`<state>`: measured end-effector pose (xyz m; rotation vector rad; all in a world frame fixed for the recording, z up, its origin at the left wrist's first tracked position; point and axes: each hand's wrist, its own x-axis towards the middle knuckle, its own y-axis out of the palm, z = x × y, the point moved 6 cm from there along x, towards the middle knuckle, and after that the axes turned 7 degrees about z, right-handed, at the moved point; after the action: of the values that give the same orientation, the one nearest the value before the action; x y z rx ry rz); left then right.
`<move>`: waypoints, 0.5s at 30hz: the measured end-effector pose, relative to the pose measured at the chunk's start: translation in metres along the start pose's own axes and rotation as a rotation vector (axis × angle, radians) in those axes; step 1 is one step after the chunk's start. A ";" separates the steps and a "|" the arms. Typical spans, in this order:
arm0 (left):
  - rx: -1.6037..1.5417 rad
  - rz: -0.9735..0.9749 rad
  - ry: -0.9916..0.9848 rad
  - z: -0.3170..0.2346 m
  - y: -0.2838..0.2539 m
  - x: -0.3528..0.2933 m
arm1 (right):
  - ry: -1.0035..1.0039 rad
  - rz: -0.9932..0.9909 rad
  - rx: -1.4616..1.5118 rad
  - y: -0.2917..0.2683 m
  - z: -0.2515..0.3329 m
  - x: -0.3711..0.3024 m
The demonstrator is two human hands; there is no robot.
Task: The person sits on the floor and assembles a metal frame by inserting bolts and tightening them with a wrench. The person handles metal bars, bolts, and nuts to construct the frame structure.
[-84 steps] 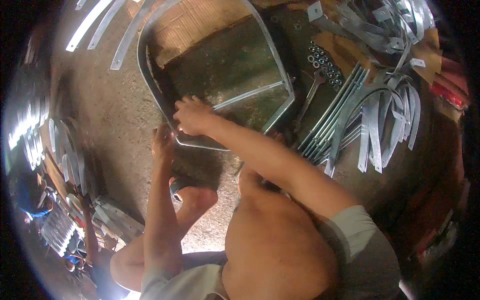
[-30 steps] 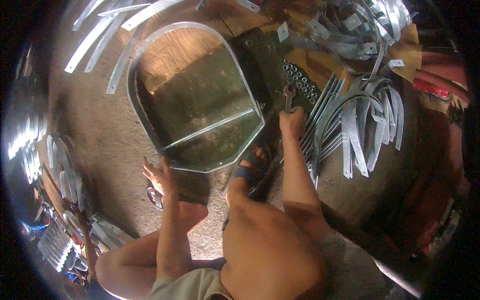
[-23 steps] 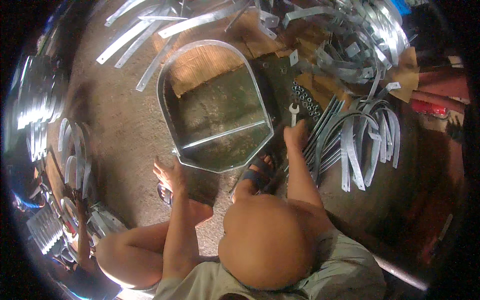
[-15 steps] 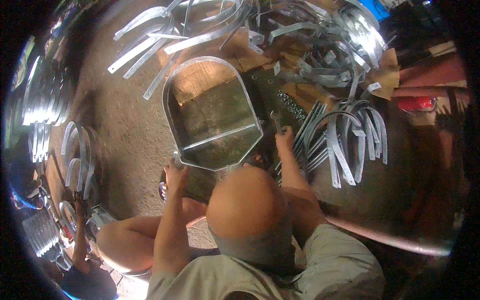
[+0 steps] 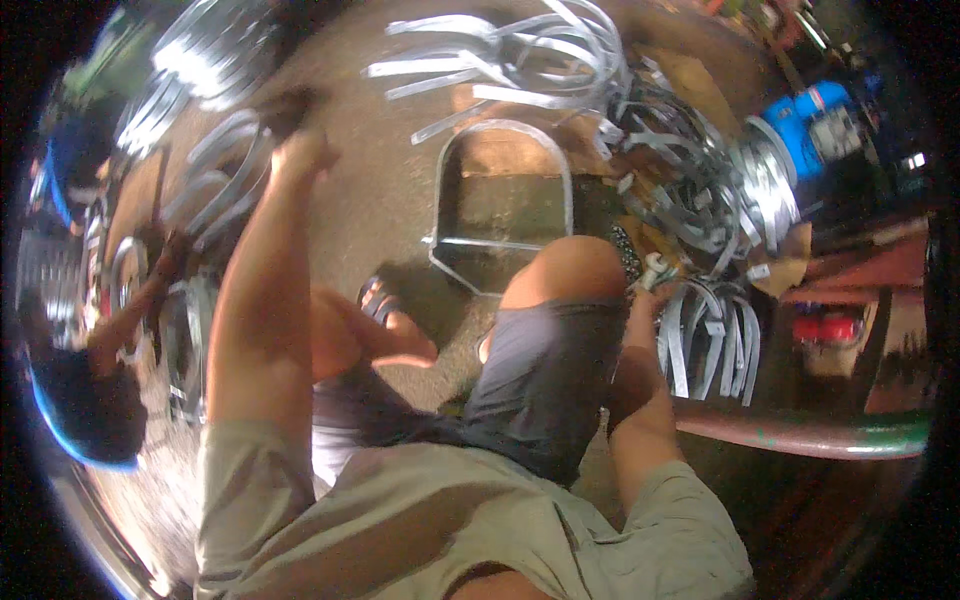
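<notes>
On the ground before me stands an arched metal frame (image 5: 441, 195) with a crossbar near its angled lower end; my knee hides part of it. Neither hand touches it. My left hand (image 5: 303, 157) is stretched out to the far left, beside some curved metal strips (image 5: 222, 140). Motion smears its fingers. On the right, past my knee, my right hand (image 5: 646, 294) is closed on a wrench (image 5: 655, 268), blurred at this moment. It is beside a pile of small bolts or nuts (image 5: 625, 250) and a cluster of bent metal strips (image 5: 715, 335).
Bent metal strips (image 5: 545, 60) lie in a heap at the far side, with more heaped (image 5: 690, 190) to the right. A blue machine (image 5: 810, 120) stands far right. A thick pipe (image 5: 810, 437) runs along the right. Another person (image 5: 85, 400) works at the left.
My left hand has left the frame's lower left corner and swung far out to the left. The right hand, with the wrench, is farther right in view. The whole view has turned leftward.
</notes>
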<state>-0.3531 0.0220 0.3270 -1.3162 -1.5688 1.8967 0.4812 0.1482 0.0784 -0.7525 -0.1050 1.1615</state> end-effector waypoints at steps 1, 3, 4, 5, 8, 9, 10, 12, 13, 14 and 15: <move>-0.048 -0.105 -0.007 0.045 -0.030 -0.006 | -0.010 0.062 -0.003 0.041 0.004 -0.029; -0.223 -0.239 0.022 0.089 -0.067 -0.023 | -0.038 0.110 -0.037 0.058 0.015 -0.069; -0.226 -0.220 0.003 0.104 -0.064 -0.027 | -0.064 0.110 -0.069 0.053 0.027 -0.082; -0.238 -0.208 -0.011 0.120 -0.060 -0.030 | -0.100 0.104 -0.094 0.046 0.039 -0.094; -0.285 -0.156 -0.020 0.142 -0.030 -0.030 | -0.219 0.068 -0.209 0.025 0.071 -0.120; -0.298 -0.134 -0.020 0.143 -0.021 -0.030 | -0.262 0.061 -0.266 0.016 0.079 -0.126; -0.394 0.365 0.035 0.103 0.006 -0.058 | -0.308 0.046 -0.344 -0.012 0.084 -0.131; -0.538 0.621 0.053 0.113 0.035 -0.044 | -0.399 0.076 -0.394 -0.035 0.100 -0.130; -0.631 0.758 0.111 0.103 0.049 -0.032 | -0.448 0.038 -0.173 -0.071 0.106 -0.108; -0.562 0.582 0.052 0.107 0.042 -0.010 | -0.501 0.011 0.047 -0.105 0.113 -0.090; -0.357 0.472 0.157 0.127 0.029 0.013 | -0.479 0.009 0.033 -0.096 0.119 -0.084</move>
<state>-0.4551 -0.0512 0.2895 -2.0904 -1.6763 1.7450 0.4689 0.1156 0.2493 -0.4341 -0.4805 1.3312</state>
